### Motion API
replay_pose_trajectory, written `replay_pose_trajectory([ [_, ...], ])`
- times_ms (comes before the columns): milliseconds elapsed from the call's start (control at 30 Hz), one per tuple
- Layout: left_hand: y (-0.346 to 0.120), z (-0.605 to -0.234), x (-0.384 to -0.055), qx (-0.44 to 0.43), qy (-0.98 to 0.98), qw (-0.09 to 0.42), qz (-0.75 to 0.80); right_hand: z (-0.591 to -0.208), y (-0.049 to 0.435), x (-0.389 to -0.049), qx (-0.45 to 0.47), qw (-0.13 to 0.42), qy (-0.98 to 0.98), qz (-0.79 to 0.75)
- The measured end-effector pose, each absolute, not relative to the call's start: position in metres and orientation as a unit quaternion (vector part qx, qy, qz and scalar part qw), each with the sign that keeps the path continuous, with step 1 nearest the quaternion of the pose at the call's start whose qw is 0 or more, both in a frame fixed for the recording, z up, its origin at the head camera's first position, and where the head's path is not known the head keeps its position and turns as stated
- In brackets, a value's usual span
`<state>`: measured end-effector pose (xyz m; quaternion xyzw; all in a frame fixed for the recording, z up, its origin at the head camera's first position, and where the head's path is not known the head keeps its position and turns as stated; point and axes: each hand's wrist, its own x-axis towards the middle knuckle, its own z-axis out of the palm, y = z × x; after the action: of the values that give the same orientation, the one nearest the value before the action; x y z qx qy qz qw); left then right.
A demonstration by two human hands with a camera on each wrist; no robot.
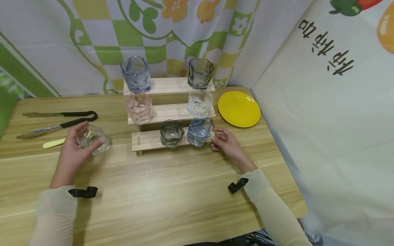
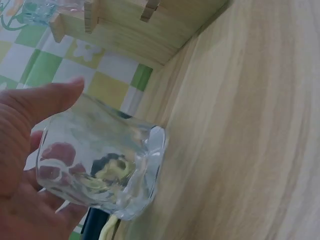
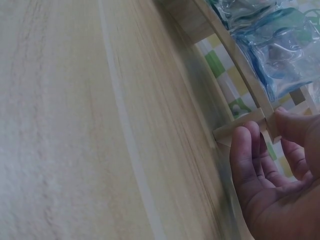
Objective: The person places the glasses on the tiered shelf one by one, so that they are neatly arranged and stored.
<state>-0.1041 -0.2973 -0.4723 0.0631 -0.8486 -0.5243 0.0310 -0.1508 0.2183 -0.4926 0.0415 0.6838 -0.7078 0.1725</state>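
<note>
My left hand (image 1: 72, 148) grips a clear glass tumbler (image 1: 95, 139) by its sides, thumb on one side and fingers on the other. In the left wrist view that tumbler (image 2: 107, 155) is tilted, its thick base close to the tabletop. At the right end of a three-tier wooden rack (image 1: 147, 140), my right hand (image 1: 226, 144) pinches the lowest shelf's end between thumb and fingers. Beside it on that shelf stand a blue glass (image 1: 198, 132) and a dark grey glass (image 1: 172, 134). The right wrist view shows the thumb at the shelf's edge (image 3: 270, 131).
Higher on the rack are a pink glass (image 1: 140, 108), a clear glass (image 1: 200, 103), a pale blue glass (image 1: 136, 75) and a grey glass (image 1: 200, 74). Black-handled tongs (image 1: 77, 118) and a pale yellow utensil (image 1: 53, 143) lie left. A yellow plate (image 1: 239, 109) lies right, near a white wall.
</note>
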Motion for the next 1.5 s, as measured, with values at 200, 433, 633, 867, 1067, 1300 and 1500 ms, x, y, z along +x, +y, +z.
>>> replay_pose_trajectory([
  [200, -0.29, -0.473, -0.099, 0.098, -0.849, 0.06, -0.516, -0.492, 0.22, -0.15, 0.041, 0.173, 0.685, -0.706],
  [433, -0.299, -0.478, -0.099, 0.077, -0.843, 0.024, -0.533, -0.492, 0.22, -0.151, 0.042, 0.174, 0.687, -0.704],
  [633, -0.3, -0.485, -0.099, 0.087, -0.84, 0.038, -0.534, -0.492, 0.219, -0.152, 0.04, 0.174, 0.687, -0.704],
  [867, -0.272, -0.488, -0.092, 0.18, -0.812, 0.148, -0.536, -0.491, 0.218, -0.152, 0.037, 0.176, 0.687, -0.704],
  [1067, -0.232, -0.472, -0.079, 0.137, -0.802, 0.204, -0.544, -0.491, 0.22, -0.152, 0.038, 0.178, 0.684, -0.706],
  [1300, -0.181, -0.453, -0.082, 0.043, -0.786, 0.214, -0.579, -0.488, 0.223, -0.152, 0.035, 0.169, 0.687, -0.706],
  [1500, -0.147, -0.456, -0.092, 0.045, -0.765, 0.201, -0.61, -0.487, 0.22, -0.152, 0.036, 0.176, 0.686, -0.705],
])
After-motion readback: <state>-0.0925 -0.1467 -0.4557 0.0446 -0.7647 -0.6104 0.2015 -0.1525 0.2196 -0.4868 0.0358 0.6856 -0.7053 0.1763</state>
